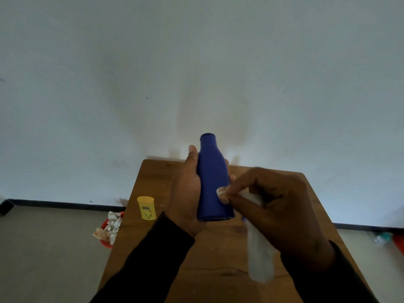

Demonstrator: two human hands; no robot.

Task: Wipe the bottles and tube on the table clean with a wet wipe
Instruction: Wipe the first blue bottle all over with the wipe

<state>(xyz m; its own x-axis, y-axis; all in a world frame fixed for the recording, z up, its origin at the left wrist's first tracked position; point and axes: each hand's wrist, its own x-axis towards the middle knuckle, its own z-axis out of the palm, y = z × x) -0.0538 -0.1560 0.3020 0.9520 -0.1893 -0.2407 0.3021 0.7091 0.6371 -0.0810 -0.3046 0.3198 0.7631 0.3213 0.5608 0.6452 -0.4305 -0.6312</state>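
Plain blue bottle [213,180], capped, narrow-necked

— That blue bottle [213,182], matt plastic?
— Looks so, smooth, no shine. The yellow bottle [147,207] near the table's left edge is plastic too, slightly glossy.
— And the table [153,178]?
— Brown wood grain, dull finish. The wet wipe [259,254] is thin, soft, whitish cloth.
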